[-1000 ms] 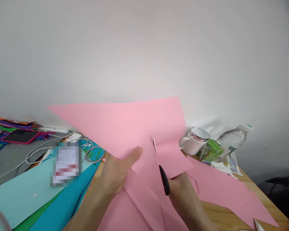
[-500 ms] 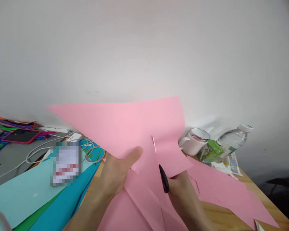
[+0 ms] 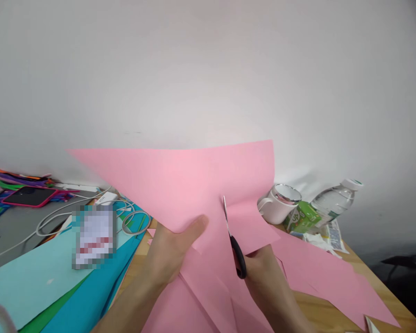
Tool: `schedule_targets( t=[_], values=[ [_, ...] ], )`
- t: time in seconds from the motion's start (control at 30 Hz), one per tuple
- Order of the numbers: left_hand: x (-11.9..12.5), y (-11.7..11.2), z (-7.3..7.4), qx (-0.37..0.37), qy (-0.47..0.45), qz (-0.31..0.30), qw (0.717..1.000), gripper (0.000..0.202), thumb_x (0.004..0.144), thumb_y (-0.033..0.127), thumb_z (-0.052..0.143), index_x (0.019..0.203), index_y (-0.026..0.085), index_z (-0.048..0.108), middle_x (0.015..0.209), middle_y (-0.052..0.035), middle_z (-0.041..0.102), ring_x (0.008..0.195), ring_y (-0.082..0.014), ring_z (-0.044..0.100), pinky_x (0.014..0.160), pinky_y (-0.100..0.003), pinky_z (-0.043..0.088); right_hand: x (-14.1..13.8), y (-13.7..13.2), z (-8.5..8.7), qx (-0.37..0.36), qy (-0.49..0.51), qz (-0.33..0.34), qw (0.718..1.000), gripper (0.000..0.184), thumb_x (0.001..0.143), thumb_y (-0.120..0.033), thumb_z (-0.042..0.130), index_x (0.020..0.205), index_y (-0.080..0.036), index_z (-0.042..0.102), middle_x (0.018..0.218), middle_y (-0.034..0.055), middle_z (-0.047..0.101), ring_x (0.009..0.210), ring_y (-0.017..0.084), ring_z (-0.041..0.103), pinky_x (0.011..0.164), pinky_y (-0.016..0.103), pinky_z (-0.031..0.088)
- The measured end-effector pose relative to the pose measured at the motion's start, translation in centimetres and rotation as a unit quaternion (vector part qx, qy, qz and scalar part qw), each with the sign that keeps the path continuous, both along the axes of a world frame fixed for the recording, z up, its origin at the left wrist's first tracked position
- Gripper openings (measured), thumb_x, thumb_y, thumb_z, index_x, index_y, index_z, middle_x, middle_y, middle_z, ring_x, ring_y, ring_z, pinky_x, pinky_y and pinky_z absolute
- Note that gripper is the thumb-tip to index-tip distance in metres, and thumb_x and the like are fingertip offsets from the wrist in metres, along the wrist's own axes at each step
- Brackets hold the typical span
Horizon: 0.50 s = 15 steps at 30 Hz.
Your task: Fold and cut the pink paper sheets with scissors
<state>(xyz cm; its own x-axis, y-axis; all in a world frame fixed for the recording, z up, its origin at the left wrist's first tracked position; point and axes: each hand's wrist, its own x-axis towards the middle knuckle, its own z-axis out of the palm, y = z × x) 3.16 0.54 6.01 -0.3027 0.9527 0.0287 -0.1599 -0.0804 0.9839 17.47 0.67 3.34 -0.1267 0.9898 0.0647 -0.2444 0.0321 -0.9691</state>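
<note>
Swung toward 3 o'clock since the earlier frame, the pink sheet (image 3: pixel 180 185) is held raised over the bench (image 3: pixel 315 307), pinched in the fingers of the left hand (image 3: pixel 166 254), thumb on top; at its 3 o'clock, scissors (image 3: pixel 236 252) are clenched by the right hand (image 3: pixel 263 273).

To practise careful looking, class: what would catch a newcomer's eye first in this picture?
A large pink sheet fills the middle, held up at its lower edge by the left hand while the right hand works black-handled scissors into a cut from below. To the right on the wooden table are a white mug and a water bottle. Blue and teal papers lie at the left.
</note>
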Motion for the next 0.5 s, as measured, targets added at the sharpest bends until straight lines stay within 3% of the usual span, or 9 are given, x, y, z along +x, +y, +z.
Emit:
schedule_targets(
  t=[0.17,0.27,0.5],
  values=[
    [-0.09,-0.07,0.16,-0.012,-0.006,-0.013,1.0,0.074,0.064,0.033,0.076,0.131,0.024,0.047,0.113,-0.0073,0.066,0.109,-0.0285,0.059,0.102,-0.045,0.041,-0.08,-0.08,0.02,0.018,-0.031,-0.039,0.999,0.031,0.064,-0.019,0.07,0.095,-0.02,0.067,0.084,0.0063,0.074,0.087,0.027,0.066,0.071,0.035,0.054],
    [-0.01,-0.05,0.14,-0.012,-0.011,-0.017,1.0,0.074,0.065,0.034,0.075,0.132,0.022,0.046,0.118,-0.0086,0.064,0.112,-0.0273,0.057,0.103,-0.045,0.039,-0.11,-0.18,-0.01,0.006,-0.036,-0.027,0.999,0.023,0.066,-0.02,0.068,0.089,-0.019,0.068,0.067,0.0038,0.072,0.076,0.026,0.066,0.064,0.033,0.053],
    [0.08,-0.12,0.51,-0.003,-0.009,-0.06,0.998,0.066,0.068,0.035,0.073,0.129,0.025,0.05,0.119,-0.0062,0.063,0.115,-0.0266,0.054,0.103,-0.044,0.039,0.05,-0.26,-0.47,0.017,-0.051,-0.023,0.998,0.002,0.068,-0.021,0.065,0.069,-0.02,0.067,0.056,0.001,0.067,0.06,0.02,0.062,0.056,0.028,0.05]
  ],
)
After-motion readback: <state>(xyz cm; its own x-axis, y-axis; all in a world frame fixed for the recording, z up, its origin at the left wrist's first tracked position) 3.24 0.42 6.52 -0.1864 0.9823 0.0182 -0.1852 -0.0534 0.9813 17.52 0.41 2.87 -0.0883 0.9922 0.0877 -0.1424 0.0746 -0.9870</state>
